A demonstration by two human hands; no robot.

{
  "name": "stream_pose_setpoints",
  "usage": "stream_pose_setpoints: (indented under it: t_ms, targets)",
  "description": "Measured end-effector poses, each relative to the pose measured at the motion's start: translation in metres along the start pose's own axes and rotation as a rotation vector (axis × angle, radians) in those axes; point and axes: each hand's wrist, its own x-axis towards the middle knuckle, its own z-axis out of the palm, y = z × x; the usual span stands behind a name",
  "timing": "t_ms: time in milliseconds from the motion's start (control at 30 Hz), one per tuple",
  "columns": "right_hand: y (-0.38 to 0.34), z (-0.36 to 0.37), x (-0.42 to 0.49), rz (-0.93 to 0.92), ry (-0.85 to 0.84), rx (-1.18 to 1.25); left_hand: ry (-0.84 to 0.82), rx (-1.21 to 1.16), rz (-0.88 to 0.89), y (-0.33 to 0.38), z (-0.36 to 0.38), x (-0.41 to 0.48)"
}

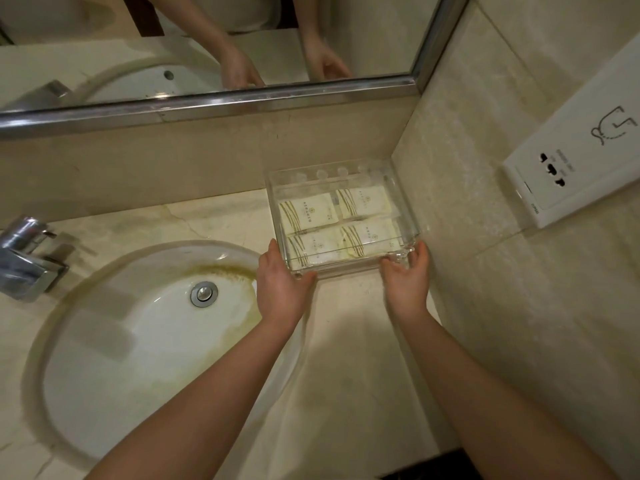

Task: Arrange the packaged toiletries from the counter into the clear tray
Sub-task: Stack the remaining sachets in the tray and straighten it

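A clear tray [346, 270] stands on the marble counter in the corner where the back wall meets the right wall. Several cream toiletry packets [308, 211] with gold stripes lie flat inside it in two rows. My left hand [282, 284] grips the tray's near left corner, thumb along its front edge. My right hand [407, 280] holds the near right corner, fingers curled against the side wall. Both forearms reach in from the bottom of the view.
A white oval sink [138, 323] with a stained rim and metal drain lies to the left, with a chrome faucet [27, 261] at the far left. A mirror [207, 46] runs above the backsplash. A white socket panel [568, 168] sits on the right wall.
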Motion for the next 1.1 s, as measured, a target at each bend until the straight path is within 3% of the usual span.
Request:
stream_pose_setpoints:
  t_ms: [400,800,1100]
  targets:
    - [-0.002,0.010,0.015,-0.023,0.071,-0.026,0.042,-0.013,0.005,0.001,-0.001,0.012]
    - [-0.019,0.028,0.016,-0.036,0.296,-0.163,0.107,-0.009,-0.067,0.013,0.000,0.017]
    - [-0.016,0.027,0.019,-0.044,0.286,-0.231,0.077,0.044,-0.046,0.011,-0.002,0.015]
